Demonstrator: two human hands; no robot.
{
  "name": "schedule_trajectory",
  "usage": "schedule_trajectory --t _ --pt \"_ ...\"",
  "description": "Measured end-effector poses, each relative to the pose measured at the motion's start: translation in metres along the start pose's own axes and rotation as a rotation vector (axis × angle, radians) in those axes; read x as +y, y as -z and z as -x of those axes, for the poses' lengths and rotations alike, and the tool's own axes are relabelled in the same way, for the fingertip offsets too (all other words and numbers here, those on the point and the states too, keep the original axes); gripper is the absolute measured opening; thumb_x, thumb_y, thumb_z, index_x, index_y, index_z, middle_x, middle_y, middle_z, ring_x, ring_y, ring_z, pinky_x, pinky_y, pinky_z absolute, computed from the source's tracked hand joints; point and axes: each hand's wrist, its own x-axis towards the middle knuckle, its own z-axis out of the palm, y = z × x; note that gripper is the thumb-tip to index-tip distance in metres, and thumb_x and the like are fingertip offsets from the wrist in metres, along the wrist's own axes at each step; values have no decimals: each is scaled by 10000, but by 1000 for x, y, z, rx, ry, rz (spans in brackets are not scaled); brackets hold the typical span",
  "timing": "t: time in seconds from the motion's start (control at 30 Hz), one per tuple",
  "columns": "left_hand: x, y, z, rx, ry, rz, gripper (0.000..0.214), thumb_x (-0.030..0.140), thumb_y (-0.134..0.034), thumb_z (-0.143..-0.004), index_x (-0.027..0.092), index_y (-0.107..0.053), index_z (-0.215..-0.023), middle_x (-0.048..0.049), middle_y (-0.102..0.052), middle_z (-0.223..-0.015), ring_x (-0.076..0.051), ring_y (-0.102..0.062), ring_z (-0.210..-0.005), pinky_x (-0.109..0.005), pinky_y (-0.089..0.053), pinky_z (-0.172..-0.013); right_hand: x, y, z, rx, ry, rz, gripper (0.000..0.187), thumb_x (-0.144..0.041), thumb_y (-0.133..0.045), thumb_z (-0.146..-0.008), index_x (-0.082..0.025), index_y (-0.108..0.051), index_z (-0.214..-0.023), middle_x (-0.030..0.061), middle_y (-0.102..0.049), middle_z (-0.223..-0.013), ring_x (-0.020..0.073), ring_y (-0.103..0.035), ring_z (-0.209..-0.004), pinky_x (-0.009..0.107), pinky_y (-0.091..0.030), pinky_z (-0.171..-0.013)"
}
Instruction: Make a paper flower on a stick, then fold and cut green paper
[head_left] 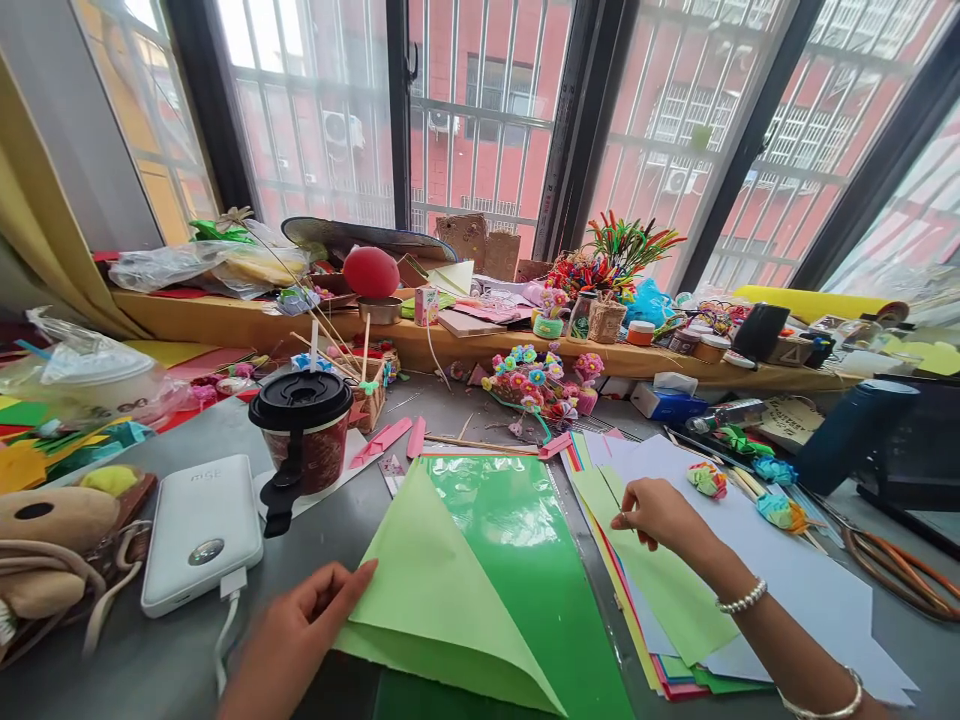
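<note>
My left hand (311,615) pinches the left edge of a light green sheet of paper (442,590) between thumb and fingers. The sheet is folded over diagonally, and its lower edge bulges up. It lies on a glossy green folder (517,530). Further right, my right hand (664,515) is closed on a thin dark rod (609,485), too fine to identify. Beneath that hand lies a light green paper strip (675,595), on top of a stack of white and coloured sheets (810,610).
A lidded cup (304,440) with a straw and a white power bank (202,540) with a cable stand at left. Pink paper strips (382,440) and pipe-cleaner flowers (525,385) are behind the folder. At right are crumpled paper flowers (707,480) and a dark bottle (855,435).
</note>
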Motion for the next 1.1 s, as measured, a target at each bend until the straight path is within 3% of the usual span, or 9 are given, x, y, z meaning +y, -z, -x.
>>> schedule_trajectory --t 0.33,0.53,0.6,0.73,0.8,0.83,0.93,1.03,1.1 --pt "-5 -11 1 -202 56 273 336 523 -538 -581 187 -562 -583 20 -506 -557 -136 -463 -548 -184 -416 -478 -1 -11 4 -16 -1 -24 88 -174 -593 -641 -156 -514 -674 -11 -601 -447 130 -572 -400 182 -376 -398" --pt "-4 -13 1 -130 4 173 366 542 -550 -576 179 -532 -531 47 -435 -474 -108 -402 -466 -177 -337 -423 -19 -5 18 11 29 -21 56 -169 -523 -721 -141 -547 -763 30 -661 -637 132 -606 -492 211 -419 -509" --pt "-4 -15 2 -106 4 184 383 554 -545 -578 177 -505 -519 55 -409 -463 -102 -386 -454 -177 -328 -418 -38 -8 36 126 147 -6 182 -306 -519 -758 -135 -567 -800 63 -660 -707 169 -613 -589 256 -434 -579" --pt "-5 -25 2 -135 39 290 403 560 -561 -572 174 -458 -518 72 -360 -443 -89 -360 -423 -175 -307 -393 -80 -30 79 63 615 -147 705 -514 -701 -492 -174 -510 -1079 93 -594 -1045 237 -561 -911 288 -434 -771" --pt "-6 -29 2 -173 61 322 404 554 -569 -569 171 -450 -526 77 -363 -440 -85 -372 -408 -176 -311 -391 -92 -42 90 45 761 -152 788 -491 -721 -469 -174 -465 -1144 106 -559 -1115 259 -525 -981 302 -418 -814" --pt "-6 -30 2 -190 69 323 403 552 -569 -571 170 -448 -530 77 -372 -438 -84 -382 -401 -177 -316 -394 -95 -47 92 70 741 -152 723 -444 -704 -536 -167 -455 -1156 110 -565 -1107 258 -528 -976 309 -414 -813" --pt "-5 -28 2 -210 80 284 400 549 -567 -571 170 -445 -536 81 -388 -432 -78 -394 -386 -177 -328 -402 -90 -53 86 160 585 -212 201 -263 -495 -763 -177 -563 -931 47 -647 -831 174 -589 -710 250 -431 -638" --pt "-6 -22 5 -214 93 244 406 557 -565 -555 175 -433 -525 87 -364 -426 -74 -388 -380 -177 -332 -398 -73 -55 73 286 373 -279 249 -264 -358 -815 -186 -491 -620 -16 -518 -524 123 -464 -478 223 -338 -481" --pt "-8 -17 8 -236 116 193 411 561 -555 -552 180 -405 -509 88 -366 -405 -78 -392 -364 -179 -323 -388 -60 -56 65 304 262 -304 308 -342 -377 -794 -196 -359 -523 -40 -394 -468 112 -380 -451 220 -283 -450"
